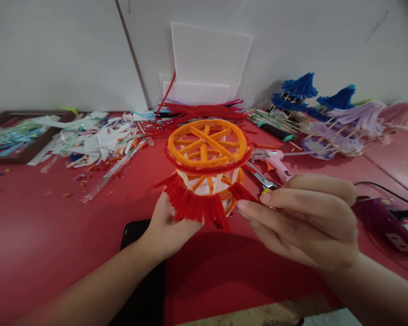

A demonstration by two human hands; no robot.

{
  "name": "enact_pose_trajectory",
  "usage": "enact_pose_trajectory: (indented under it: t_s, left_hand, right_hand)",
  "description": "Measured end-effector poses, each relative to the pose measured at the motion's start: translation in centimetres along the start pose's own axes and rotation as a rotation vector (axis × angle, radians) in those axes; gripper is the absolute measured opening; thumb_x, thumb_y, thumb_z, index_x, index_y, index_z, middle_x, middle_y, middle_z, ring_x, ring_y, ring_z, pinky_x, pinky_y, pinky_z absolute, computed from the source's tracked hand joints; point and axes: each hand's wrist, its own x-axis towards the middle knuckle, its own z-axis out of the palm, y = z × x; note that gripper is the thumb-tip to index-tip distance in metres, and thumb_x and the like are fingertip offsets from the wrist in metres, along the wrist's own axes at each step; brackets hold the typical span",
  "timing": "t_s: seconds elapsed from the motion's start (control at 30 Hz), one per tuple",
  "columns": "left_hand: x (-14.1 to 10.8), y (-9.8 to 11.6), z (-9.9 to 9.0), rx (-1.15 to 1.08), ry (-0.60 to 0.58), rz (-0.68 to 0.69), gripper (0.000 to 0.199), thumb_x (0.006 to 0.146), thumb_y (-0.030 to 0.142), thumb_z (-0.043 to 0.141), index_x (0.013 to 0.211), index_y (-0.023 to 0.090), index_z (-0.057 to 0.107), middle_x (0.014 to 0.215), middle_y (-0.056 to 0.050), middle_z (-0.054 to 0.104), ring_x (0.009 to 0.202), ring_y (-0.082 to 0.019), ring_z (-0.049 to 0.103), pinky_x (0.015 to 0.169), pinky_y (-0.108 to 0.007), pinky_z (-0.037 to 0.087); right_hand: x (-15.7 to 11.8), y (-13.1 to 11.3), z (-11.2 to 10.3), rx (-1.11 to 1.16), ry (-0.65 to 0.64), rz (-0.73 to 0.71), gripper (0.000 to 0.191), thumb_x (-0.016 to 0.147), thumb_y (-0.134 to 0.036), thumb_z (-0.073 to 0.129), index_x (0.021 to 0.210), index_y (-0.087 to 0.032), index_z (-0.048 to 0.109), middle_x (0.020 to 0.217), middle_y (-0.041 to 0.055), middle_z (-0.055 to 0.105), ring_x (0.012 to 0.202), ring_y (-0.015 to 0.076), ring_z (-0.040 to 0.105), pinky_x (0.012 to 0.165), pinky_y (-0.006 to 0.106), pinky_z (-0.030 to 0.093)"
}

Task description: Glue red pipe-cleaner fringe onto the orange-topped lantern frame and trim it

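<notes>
the round model [207, 170] is held up over the red counter [88, 235], in the middle of the view, its orange wheel-shaped top [204, 149] facing up and slightly toward the wearer. the left hand [173, 228] has its grip closed on the model's lower left side, beneath the red fringe [197, 203]. the right hand [302, 222] has its grip pinched together, apparently on the outer end of a red strip [244, 193] that sticks out from the model's right side

to place this strip well, i would keep the left grip firm but light, since the thin pale sticks [217, 182] between the rings look easy to bend. the strip's inner end should sit flat on the lower ring, close beside its neighbour and at the same slope, and be held motionless until it stays put. if hot glue is used, fingertips are best kept at the outer end

the left fingers are mostly hidden behind the model, and the fringe covers much of the lower ring. whether the strip is already fixed there cannot be told. a small yellow bit [265, 191] by the right fingertips is unclear, the scissors [260, 175] are partly covered, and both forearms are cut off by the frame
</notes>
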Motion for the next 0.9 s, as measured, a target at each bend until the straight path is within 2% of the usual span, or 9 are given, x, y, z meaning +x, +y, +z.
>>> enact_pose_trajectory:
  t_s: [0.1,0.33,0.47,0.57,0.6,0.67,0.77,0.83,0.9]
  left_hand:
    - [-0.1,-0.1,0.0,-0.004,-0.002,0.005,0.035,0.060,0.011,0.078,0.089,0.029,0.071,0.092,0.001,0.075,0.087,-0.022,0.070,0.090,-0.037,0.054]
    - [-0.1,0.1,-0.1,0.038,-0.002,-0.001,0.035,0.060,0.009,0.078,0.089,0.027,0.070,0.091,-0.001,0.075,0.087,-0.024,0.070,0.089,-0.040,0.055]
    - [-0.2,-0.9,-0.3,0.008,0.123,-0.028,0.034,0.057,0.009,0.078,0.085,0.027,0.068,0.086,0.001,0.074,0.085,-0.022,0.070,0.083,-0.036,0.057]
    - [0.1,-1.5,-0.6,-0.063,0.318,-0.090,0.025,0.062,0.014,0.076,0.082,0.025,0.065,0.083,0.002,0.072,0.081,-0.018,0.069,0.079,-0.034,0.057]
    - [0.3,-1.6,-0.6,-0.075,0.393,-0.107,0.024,0.063,0.014,0.075,0.082,0.024,0.064,0.081,0.002,0.071,0.080,-0.018,0.068,0.080,-0.035,0.056]
    - [0.6,-1.5,-0.6,-0.087,0.459,-0.133,0.028,0.062,0.013,0.075,0.085,0.022,0.062,0.082,0.001,0.069,0.083,-0.019,0.068,0.084,-0.038,0.054]
    - [0.8,-1.3,-0.5,-0.081,0.429,-0.134,0.032,0.062,0.015,0.076,0.090,0.020,0.061,0.087,0.000,0.070,0.089,-0.022,0.068,0.088,-0.042,0.052]
    - [0.8,-1.3,-0.5,-0.056,0.425,-0.130,0.030,0.063,0.017,0.076,0.089,0.021,0.062,0.087,0.000,0.070,0.088,-0.021,0.068,0.087,-0.041,0.053]
    - [0.7,-1.4,-0.5,-0.038,0.434,-0.111,0.028,0.064,0.017,0.077,0.088,0.022,0.063,0.086,0.001,0.070,0.086,-0.021,0.068,0.085,-0.039,0.054]
  right_hand:
    - [0.1,0.1,-0.2,-0.030,0.042,-0.094,0.021,0.069,-0.015,0.074,0.081,-0.031,0.069,0.070,-0.0028,0.059,0.060,0.0108,0.052,0.052,0.027,0.048]
    - [0.1,-0.2,0.2,-0.004,0.067,-0.070,0.027,0.071,-0.015,0.070,0.091,-0.033,0.065,0.076,-0.0014,0.061,0.064,0.0142,0.056,0.055,0.031,0.049]
    - [0.3,0.1,0.8,0.103,0.181,0.036,0.032,0.072,-0.011,0.066,0.101,-0.022,0.057,0.085,0.0027,0.061,0.075,0.0161,0.059,0.069,0.033,0.051]
    - [0.1,1.3,1.2,0.178,0.198,0.161,0.027,0.072,-0.006,0.060,0.094,-0.021,0.056,0.081,0.0020,0.059,0.079,0.0172,0.058,0.071,0.034,0.049]
    - [0.0,1.8,1.3,0.220,0.124,0.169,0.024,0.072,-0.006,0.059,0.091,-0.021,0.056,0.079,0.0014,0.058,0.078,0.0166,0.057,0.071,0.034,0.049]
    - [-0.3,2.9,1.6,0.323,-0.166,0.128,0.018,0.076,-0.007,0.057,0.088,-0.021,0.057,0.081,0.0015,0.059,0.078,0.0148,0.057,0.072,0.031,0.049]
    - [-0.8,3.7,2.2,0.480,-0.619,0.036,0.012,0.085,-0.014,0.054,0.092,-0.021,0.061,0.091,0.0033,0.061,0.086,0.0128,0.058,0.077,0.028,0.048]
    - [-1.1,3.6,2.7,0.527,-0.801,0.047,0.015,0.087,-0.017,0.053,0.096,-0.023,0.063,0.099,0.0038,0.060,0.092,0.0132,0.057,0.082,0.029,0.048]
    - [-1.3,3.2,3.1,0.505,-0.900,0.065,0.019,0.087,-0.016,0.052,0.100,-0.025,0.063,0.104,0.0042,0.059,0.096,0.0150,0.056,0.086,0.033,0.048]
